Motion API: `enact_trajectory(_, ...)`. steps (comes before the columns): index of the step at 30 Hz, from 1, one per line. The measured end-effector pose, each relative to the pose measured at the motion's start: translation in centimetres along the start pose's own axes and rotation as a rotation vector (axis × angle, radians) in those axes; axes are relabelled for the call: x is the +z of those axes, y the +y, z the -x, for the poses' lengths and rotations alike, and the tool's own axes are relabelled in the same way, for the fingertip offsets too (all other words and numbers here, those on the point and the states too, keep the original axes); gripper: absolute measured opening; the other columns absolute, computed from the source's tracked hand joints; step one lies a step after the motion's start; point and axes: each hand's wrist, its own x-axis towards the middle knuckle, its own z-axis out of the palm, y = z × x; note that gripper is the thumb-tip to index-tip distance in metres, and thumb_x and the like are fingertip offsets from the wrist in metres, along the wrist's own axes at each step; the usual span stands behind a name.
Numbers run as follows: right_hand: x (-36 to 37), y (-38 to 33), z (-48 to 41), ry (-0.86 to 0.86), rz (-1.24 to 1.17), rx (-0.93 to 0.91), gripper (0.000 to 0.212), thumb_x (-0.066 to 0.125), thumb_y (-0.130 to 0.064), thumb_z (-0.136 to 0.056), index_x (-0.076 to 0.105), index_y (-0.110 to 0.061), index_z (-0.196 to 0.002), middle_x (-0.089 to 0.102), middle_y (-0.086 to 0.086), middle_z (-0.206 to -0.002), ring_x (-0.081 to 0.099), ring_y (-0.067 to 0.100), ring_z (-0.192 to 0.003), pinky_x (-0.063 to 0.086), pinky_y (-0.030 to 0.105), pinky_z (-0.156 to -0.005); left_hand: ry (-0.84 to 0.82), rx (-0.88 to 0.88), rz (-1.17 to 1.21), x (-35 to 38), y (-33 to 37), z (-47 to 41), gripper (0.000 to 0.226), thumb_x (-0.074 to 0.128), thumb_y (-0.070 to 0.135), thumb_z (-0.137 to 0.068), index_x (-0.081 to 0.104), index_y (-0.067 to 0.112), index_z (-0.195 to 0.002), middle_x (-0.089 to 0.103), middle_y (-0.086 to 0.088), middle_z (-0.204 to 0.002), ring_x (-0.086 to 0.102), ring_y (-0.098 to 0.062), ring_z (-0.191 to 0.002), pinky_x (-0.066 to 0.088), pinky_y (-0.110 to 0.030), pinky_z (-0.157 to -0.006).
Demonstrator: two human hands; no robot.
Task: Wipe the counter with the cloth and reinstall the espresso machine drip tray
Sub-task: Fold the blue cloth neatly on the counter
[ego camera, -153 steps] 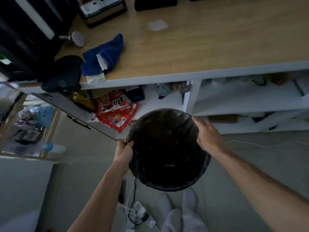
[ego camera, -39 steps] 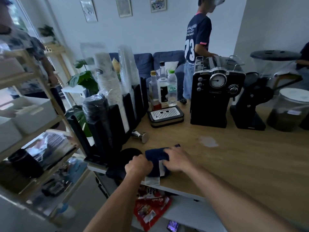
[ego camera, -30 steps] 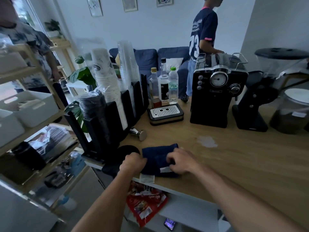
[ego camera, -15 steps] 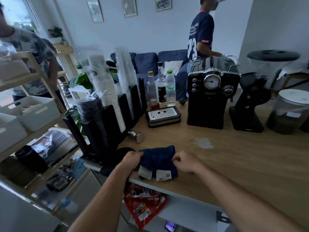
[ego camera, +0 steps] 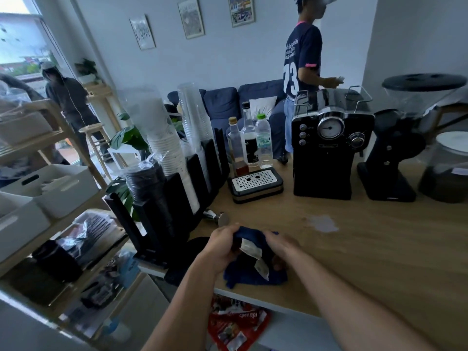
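A dark blue cloth (ego camera: 253,276) with white labels is bunched at the near edge of the wooden counter (ego camera: 379,249). My left hand (ego camera: 222,245) grips its upper left part and lifts it. My right hand (ego camera: 281,245) holds its right side, fingers curled into the fabric. A pale wet patch (ego camera: 323,222) lies on the counter further back. The drip tray (ego camera: 255,183), black with a perforated metal top, sits on the counter left of the black espresso machine (ego camera: 329,148).
A black cup holder (ego camera: 177,188) with stacked cups stands at the left. A metal tamper (ego camera: 219,217) lies near the cloth. Three bottles (ego camera: 249,143) stand behind the tray. A grinder (ego camera: 402,148) and jar (ego camera: 448,168) are at right. Two people stand in the room.
Both hands have gathered the flat cloth and raised it off the counter into a bunch. Earlier I held a black bin below the counter.
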Motion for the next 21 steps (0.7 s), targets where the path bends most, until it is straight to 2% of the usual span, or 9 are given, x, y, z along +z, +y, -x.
enact_trajectory(3, 0.1, 0.0, -0.2, -0.104, -0.186, 0.027, 0.064, 0.043, -0.069, -0.074, 0.059, -0.013, -0.101, 0.065, 0.012, -0.104, 0.065, 0.028, -0.082, 0.056, 0.034, -0.07, -0.041, 0.025, 0.041, 0.4, 1.0, -0.2, 0.03, 0.053, 0.019, -0.095, 0.058, -0.006, -0.113, 0.067, -0.023, -0.095, 0.065, -0.031, -0.075, 0.053, -0.035, -0.066)
enact_trajectory(5, 0.0, -0.1, 0.7, -0.172, -0.286, 0.095, 0.072, 0.037, -0.074, -0.078, 0.058, -0.006, -0.09, 0.067, 0.015, -0.084, 0.064, 0.025, -0.063, 0.044, 0.021, -0.047, -0.046, 0.044, 0.053, 0.5, 1.8, -0.2, 0.03, 0.054, 0.02, -0.095, 0.059, -0.005, -0.112, 0.068, -0.021, -0.093, 0.065, -0.03, -0.076, 0.052, -0.035, -0.068)
enact_trajectory(6, -0.1, 0.0, 1.0, -0.199, -0.34, 0.139, 0.078, 0.03, -0.075, -0.081, 0.059, -0.003, -0.082, 0.067, 0.017, -0.074, 0.064, 0.025, -0.058, 0.039, 0.019, -0.042, -0.052, 0.05, 0.062, 0.6, 2.1, -0.3, 0.029, 0.053, 0.02, -0.095, 0.059, -0.005, -0.11, 0.068, -0.02, -0.092, 0.065, -0.029, -0.075, 0.052, -0.034, -0.066)
enact_trajectory(8, -0.3, 0.3, 1.0, -0.263, -0.506, 0.177, 0.089, 0.02, -0.076, -0.083, 0.06, 0.003, -0.076, 0.068, 0.02, -0.072, 0.067, 0.029, -0.064, 0.045, 0.025, -0.048, -0.076, 0.065, 0.078, 0.7, 2.7, -0.3, 0.025, 0.053, 0.019, -0.095, 0.06, -0.003, -0.105, 0.068, -0.018, -0.087, 0.065, -0.027, -0.07, 0.052, -0.032, -0.063)
enact_trajectory(10, -0.2, 0.2, 0.7, -0.346, -0.711, 0.151, 0.092, 0.019, -0.079, -0.08, 0.064, 0.002, -0.085, 0.068, 0.021, -0.084, 0.066, 0.031, -0.078, 0.05, 0.032, -0.062, -0.1, 0.074, 0.088, 0.7, 3.2, -0.3, 0.022, 0.053, 0.019, -0.095, 0.062, -0.001, -0.095, 0.069, -0.016, -0.079, 0.066, -0.025, -0.064, 0.053, -0.03, -0.058)
enact_trajectory(12, -0.1, -0.3, 0.3, -0.373, -0.937, 0.12, 0.085, 0.024, -0.077, -0.08, 0.065, -0.004, -0.09, 0.067, 0.019, -0.085, 0.062, 0.03, -0.078, 0.048, 0.034, -0.066, -0.115, 0.088, 0.076, 0.6, 3.6, -0.3, 0.021, 0.054, 0.019, -0.095, 0.063, 0.0, -0.091, 0.069, -0.014, -0.075, 0.066, -0.025, -0.064, 0.052, -0.031, -0.061)
enact_trajectory(14, -0.7, -1.1, 0.7, -0.306, -1.013, 0.108, 0.069, 0.037, -0.071, -0.081, 0.064, -0.008, -0.087, 0.065, 0.014, -0.074, 0.058, 0.027, -0.07, 0.044, 0.032, -0.061, -0.121, 0.1, 0.064, 0.4, 4.0, -0.3, 0.019, 0.054, 0.019, -0.094, 0.062, 0.002, -0.092, 0.068, -0.014, -0.076, 0.064, -0.026, -0.067, 0.05, -0.034, -0.065)
enact_trajectory(17, -1.9, -1.5, 1.2, -0.277, -0.915, 0.115, 0.04, 0.055, -0.048, -0.082, 0.058, -0.009, -0.081, 0.059, 0.008, -0.063, 0.051, 0.02, -0.061, 0.04, 0.028, -0.053, -0.082, 0.095, 0.041, -0.4, 4.0, -0.6, 0.017, 0.056, 0.019, -0.093, 0.061, 0.003, -0.097, 0.067, -0.015, -0.08, 0.063, -0.027, -0.071, 0.049, -0.035, -0.066)
enact_trajectory(21, -3.2, -0.3, 1.4, -0.351, -0.688, 0.082, 0.018, 0.053, -0.021, -0.088, 0.05, -0.006, -0.097, 0.052, 0.01, -0.082, 0.052, 0.021, -0.066, 0.039, 0.026, -0.053, 0.019, 0.056, -0.059, -2.0, 2.4, -1.7, 0.015, 0.056, 0.019, -0.092, 0.06, 0.004, -0.093, 0.064, -0.014, -0.08, 0.06, -0.025, -0.069, 0.045, -0.032, -0.06)
